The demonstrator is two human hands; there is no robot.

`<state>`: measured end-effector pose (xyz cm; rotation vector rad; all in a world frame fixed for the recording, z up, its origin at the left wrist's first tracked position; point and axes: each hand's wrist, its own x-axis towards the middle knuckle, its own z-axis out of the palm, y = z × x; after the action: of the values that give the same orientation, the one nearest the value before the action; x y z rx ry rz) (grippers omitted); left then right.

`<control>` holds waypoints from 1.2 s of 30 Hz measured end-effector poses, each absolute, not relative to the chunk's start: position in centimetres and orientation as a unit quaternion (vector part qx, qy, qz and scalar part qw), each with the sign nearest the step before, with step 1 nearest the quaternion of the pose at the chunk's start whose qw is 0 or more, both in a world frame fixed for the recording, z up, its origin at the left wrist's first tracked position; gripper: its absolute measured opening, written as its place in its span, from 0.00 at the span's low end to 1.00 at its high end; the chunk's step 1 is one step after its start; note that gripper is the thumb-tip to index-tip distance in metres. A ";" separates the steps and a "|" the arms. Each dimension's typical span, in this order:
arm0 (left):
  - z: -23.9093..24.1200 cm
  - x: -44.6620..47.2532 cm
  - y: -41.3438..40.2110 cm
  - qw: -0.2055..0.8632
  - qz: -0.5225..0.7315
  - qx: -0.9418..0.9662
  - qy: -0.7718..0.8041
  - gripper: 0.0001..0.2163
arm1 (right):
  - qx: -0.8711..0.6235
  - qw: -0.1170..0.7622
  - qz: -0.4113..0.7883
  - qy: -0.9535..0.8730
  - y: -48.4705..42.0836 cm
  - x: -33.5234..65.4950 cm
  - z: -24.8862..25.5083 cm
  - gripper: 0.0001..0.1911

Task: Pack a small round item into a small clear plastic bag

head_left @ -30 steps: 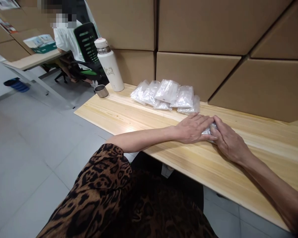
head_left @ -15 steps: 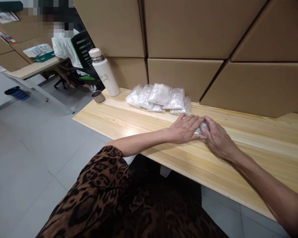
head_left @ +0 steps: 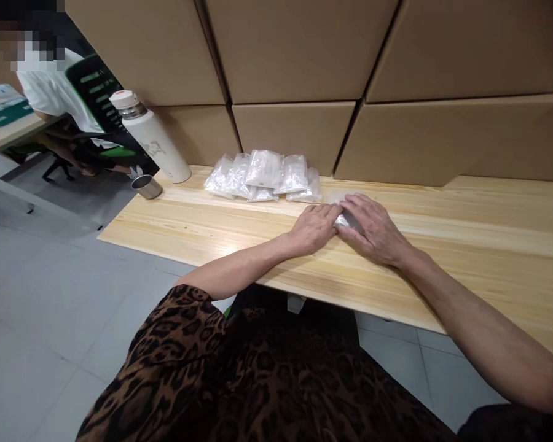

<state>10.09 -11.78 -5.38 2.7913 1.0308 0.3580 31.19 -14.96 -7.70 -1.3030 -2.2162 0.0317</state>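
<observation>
Both hands, left hand [head_left: 314,224] and right hand [head_left: 373,228], press flat together on a small clear plastic bag [head_left: 343,218] lying on the tabletop [head_left: 465,245] beneath their fingertips; it looks light, soft, slippery, best pinched at an edge.

Both the left hand [head_left: 314,226] and right hand [head_left: 373,228] cover most of a small clear bag [head_left: 345,219], while the desk [head_left: 488,245] runs off the frame's right edge.

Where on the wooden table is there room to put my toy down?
Bare light wooden tabletop lies right of the right hand, and between the small steel cup and left hand. It is crowded around the clear plastic bags.
</observation>
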 end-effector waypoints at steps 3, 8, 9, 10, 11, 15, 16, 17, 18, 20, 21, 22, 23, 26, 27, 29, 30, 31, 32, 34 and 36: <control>-5.0 10.5 -11.7 0.046 0.107 0.928 0.353 0.21 | -0.472 0.254 0.035 -0.844 -14.5 31.7 -7.8 0.38; -4.6 9.4 -11.9 0.007 0.106 0.931 0.350 0.19 | -0.483 0.238 0.019 -0.843 -11.8 32.8 -8.7 0.36; -4.5 9.2 -12.0 0.005 0.110 0.931 0.349 0.19 | -0.480 0.240 0.013 -0.844 -11.1 33.0 -8.9 0.36; -4.5 9.1 -12.1 0.006 0.115 0.931 0.347 0.19 | -0.475 0.241 0.008 -0.846 -10.4 33.0 -9.0 0.37; -4.5 9.1 -12.2 0.009 0.121 0.932 0.342 0.19 | -0.472 0.242 0.005 -0.848 -9.7 33.1 -9.0 0.38; -4.5 9.4 -13.0 0.016 0.141 0.943 0.301 0.19 | -0.466 0.245 -0.002 -0.850 -7.6 33.3 -9.6 0.37; -4.4 9.5 -13.2 0.015 0.143 0.946 0.290 0.20 | -0.464 0.246 -0.005 -0.851 -7.2 33.4 -9.9 0.36; -4.2 9.6 -13.5 0.013 0.146 0.948 0.281 0.20 | -0.459 0.246 -0.007 -0.854 -6.8 33.5 -10.2 0.35; -4.0 9.7 -13.6 0.011 0.148 0.950 0.275 0.21 | -0.453 0.247 -0.009 -0.857 -6.6 33.6 -10.4 0.35; -3.4 9.5 -13.6 0.008 0.161 0.946 0.280 0.21 | -0.442 0.249 -0.010 -0.862 -6.5 33.7 -10.8 0.35; -3.0 9.3 -13.4 0.007 0.177 0.939 0.294 0.21 | -0.442 0.250 -0.009 -0.861 -6.6 33.6 -10.9 0.35; -2.6 8.8 -12.9 0.005 0.199 0.926 0.319 0.21 | -0.449 0.253 -0.008 -0.857 -6.9 33.5 -10.9 0.36; -2.2 8.2 -12.2 0.005 0.227 0.907 0.355 0.21 | -0.460 0.260 -0.010 -0.849 -7.2 33.3 -10.7 0.36; -1.4 5.6 -8.8 0.011 0.318 0.808 0.496 0.26 | -0.497 0.296 -0.027 -0.816 -8.4 32.6 -9.8 0.37; -1.3 4.7 -7.4 0.012 0.338 0.768 0.543 0.31 | -0.502 0.313 -0.034 -0.806 -8.7 32.4 -9.5 0.37; -1.4 3.0 -4.8 0.016 0.357 0.711 0.605 0.40 | -0.503 0.348 -0.042 -0.790 -9.1 32.2 -8.8 0.38; -1.6 2.4 -3.8 0.014 0.358 0.698 0.619 0.44 | -0.502 0.360 -0.043 -0.785 -9.2 32.2 -8.6 0.38; -1.8 1.9 -3.1 0.015 0.347 0.693 0.632 0.47 | -0.502 0.369 -0.045 -0.781 -9.3 32.1 -8.4 0.38; -2.1 1.6 -2.7 0.017 0.331 0.694 0.640 0.49 | -0.501 0.373 -0.045 -0.780 -9.4 32.1 -8.2 0.38; -2.5 1.4 -2.6 0.020 0.304 0.701 0.645 0.50 | -0.503 0.373 -0.047 -0.778 -9.6 31.9 -8.0 0.38; -2.9 1.4 -3.0 0.016 0.308 0.706 0.637 0.47 | -0.508 0.375 -0.053 -0.773 -9.9 31.5 -7.5 0.38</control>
<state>1.44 -2.96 -2.85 2.1960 1.9805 0.9591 31.46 -9.92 -7.55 -1.3008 -1.9795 -0.1369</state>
